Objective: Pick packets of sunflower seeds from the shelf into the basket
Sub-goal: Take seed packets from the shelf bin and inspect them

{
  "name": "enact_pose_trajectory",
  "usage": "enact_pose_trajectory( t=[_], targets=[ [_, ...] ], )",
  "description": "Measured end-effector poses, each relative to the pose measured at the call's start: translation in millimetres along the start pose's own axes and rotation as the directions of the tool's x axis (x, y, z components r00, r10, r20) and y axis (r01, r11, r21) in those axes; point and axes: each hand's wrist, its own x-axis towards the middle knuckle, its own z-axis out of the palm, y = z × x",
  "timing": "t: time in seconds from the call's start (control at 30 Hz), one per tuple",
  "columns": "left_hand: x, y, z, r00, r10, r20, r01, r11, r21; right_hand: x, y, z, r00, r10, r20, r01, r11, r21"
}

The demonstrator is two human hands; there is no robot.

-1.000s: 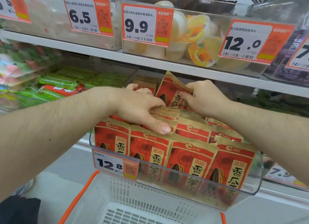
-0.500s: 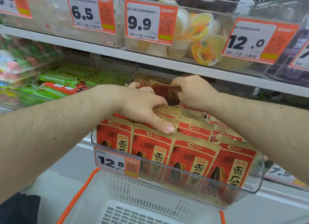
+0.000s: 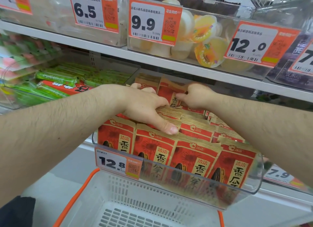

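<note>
Tilting upright again, right hand's point(image 3: 194, 96) packet point(image 3: 169, 91)

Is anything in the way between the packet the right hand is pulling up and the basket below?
Yes: the clear bin's front wall and the front packets lie between the raised packet in the right hand and the basket.

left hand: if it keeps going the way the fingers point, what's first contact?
Probably the packets at the back of the bin: the left hand points into the shelf, fingers already near them. Depth is unclear, so this is a guess. Its thumb rests on a front packet.
</note>
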Motion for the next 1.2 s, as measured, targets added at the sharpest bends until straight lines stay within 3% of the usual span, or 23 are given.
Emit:
enact_pose_trajectory(
  t=[0.07,0.2,0.33,0.5,0.63,0.73,0.8,0.9,1.0,1.1,1.2],
  targets=[
    [-0.8,2.0,-0.6,1.0,-0.011,0.0,0.011,1.0,0.009,4.8,-6.7,2.3,1.0,-0.012,-0.01,0.012,0.999,-0.046],
    [1.1,-1.0,-0.3,1.0,0.001,-0.005,-0.001,1.0,0.004,16.1,-11.8,5.3,0.977,-0.077,-0.199,0.062,0.995,-0.083],
    [5.2,-4.4,2.3,1.0,0.0,-0.017,0.0,1.0,-0.002,23.7,-14.0,5.5,0.984,-0.012,-0.175,-0.005,0.995,-0.096],
    [1.3,-2.4,2.2,1.0,0.007,-0.014,-0.007,1.0,0.0,26.5,-15.5,10.6,0.992,0.099,-0.08,-0.098,0.995,0.019],
    [-9.2,4.4,4.0,0.998,0.03,-0.058,-0.028,0.999,0.038,16.6,-12.4,0.7,0.985,0.169,0.035,-0.171,0.931,0.322],
    [-13.5,8.0,6.6,0.999,0.018,-0.045,-0.017,1.0,0.016,3.8,-10.8,-9.6,0.981,0.081,0.177,-0.153,0.885,0.44],
    [-15.1,8.0,8.4,0.999,0.019,-0.035,-0.019,1.0,0.009,-3.5,-13.0,-12.6,0.98,-0.031,0.195,-0.046,0.926,0.375],
    [-17.2,8.3,8.7,0.999,0.034,-0.022,-0.033,0.999,0.04,-7.4,-15.3,-10.7,0.977,-0.165,0.138,0.161,0.986,0.038],
    [-19.9,14.2,7.3,1.0,0.005,-0.01,-0.003,0.99,0.141,-18.2,-18.2,-6.6,0.977,-0.211,0.034,0.212,0.946,-0.243],
    [-19.6,19.4,7.8,0.997,-0.011,-0.07,0.024,0.984,0.179,-42.7,-18.7,-13.2,0.952,-0.279,-0.127,0.244,0.94,-0.237],
    [-19.7,21.1,9.7,0.995,-0.034,-0.099,0.051,0.983,0.174,-70.9,-12.6,-26.8,0.897,-0.285,-0.337,0.265,0.959,-0.105]
  ],
)
